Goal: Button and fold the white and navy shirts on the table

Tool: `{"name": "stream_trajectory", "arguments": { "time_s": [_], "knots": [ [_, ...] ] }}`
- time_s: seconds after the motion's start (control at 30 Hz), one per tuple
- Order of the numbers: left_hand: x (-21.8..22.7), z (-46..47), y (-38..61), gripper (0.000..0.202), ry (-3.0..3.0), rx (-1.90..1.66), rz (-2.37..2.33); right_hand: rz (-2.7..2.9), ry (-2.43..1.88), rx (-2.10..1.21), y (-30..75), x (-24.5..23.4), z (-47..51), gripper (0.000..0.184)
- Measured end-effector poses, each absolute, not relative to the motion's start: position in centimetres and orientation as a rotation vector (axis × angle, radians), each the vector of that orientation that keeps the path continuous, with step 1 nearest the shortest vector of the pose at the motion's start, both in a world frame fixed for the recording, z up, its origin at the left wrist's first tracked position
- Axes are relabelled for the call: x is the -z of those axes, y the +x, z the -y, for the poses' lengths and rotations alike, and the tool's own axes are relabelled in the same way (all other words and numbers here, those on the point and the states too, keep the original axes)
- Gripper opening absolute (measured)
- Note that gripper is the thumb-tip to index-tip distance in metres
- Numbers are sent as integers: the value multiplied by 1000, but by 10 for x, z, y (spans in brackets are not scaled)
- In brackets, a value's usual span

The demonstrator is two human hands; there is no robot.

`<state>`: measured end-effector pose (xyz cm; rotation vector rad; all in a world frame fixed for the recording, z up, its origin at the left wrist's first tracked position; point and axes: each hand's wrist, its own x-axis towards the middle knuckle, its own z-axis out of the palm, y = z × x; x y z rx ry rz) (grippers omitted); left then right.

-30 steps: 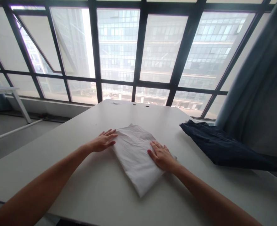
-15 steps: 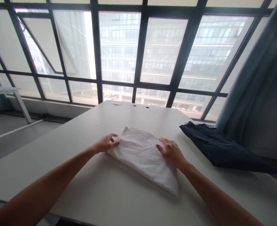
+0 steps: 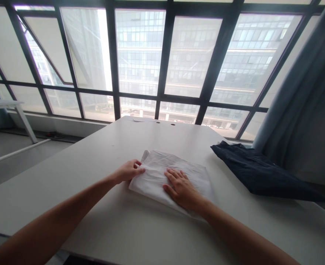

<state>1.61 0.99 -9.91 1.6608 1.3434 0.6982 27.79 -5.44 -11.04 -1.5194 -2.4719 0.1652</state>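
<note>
Head view: your left hand (image 3: 128, 172) has its thumb over the left edge of a folded white cloth (image 3: 154, 173), fingers curled in against it, so the edge looks lightly pinched, though the fingertips under the fabric are hidden. Your right hand (image 3: 183, 189) is spread palm-down on top of the cloth, pressing without grasping anything. The cloth lies on the near part of the white table (image 3: 109, 221), around the middle of its width, with faint creases across it and a loose corner standing up at its far left. Judging by its look, it should be light, soft and limp, nothing fragile, ready to wrinkle and apt to slide on the table's smooth top unless a palm weighs it down. The folded layers may slip over one another, so the better hold is a shallow pinch at the side edges, taking every layer together, with a flat hand on the body. Farther out, a dark cloth (image 3: 256, 169) lies along the table's right edge, a curtain (image 3: 295, 92) hangs past that side, and tall windows (image 3: 140, 51) rise beyond the table's far end.
</note>
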Motion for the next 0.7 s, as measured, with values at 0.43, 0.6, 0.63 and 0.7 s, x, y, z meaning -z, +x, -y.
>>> {"name": "stream_trajectory", "arguments": {
  "time_s": [0.43,0.6,0.63,0.7],
  "knots": [
    [95,-10,12,76,1823,-498,-1551,2491,-1523,-161,277,111,54,65],
    [99,-9,14,87,1568,-734,-1234,2480,-1511,-171,278,111,54,64],
    [99,-9,15,87,1531,-768,-1165,2478,-1512,-171,278,111,54,64],
    [96,-9,16,83,1480,-853,-1055,2473,-1507,-170,279,111,55,64]
  ]
}}
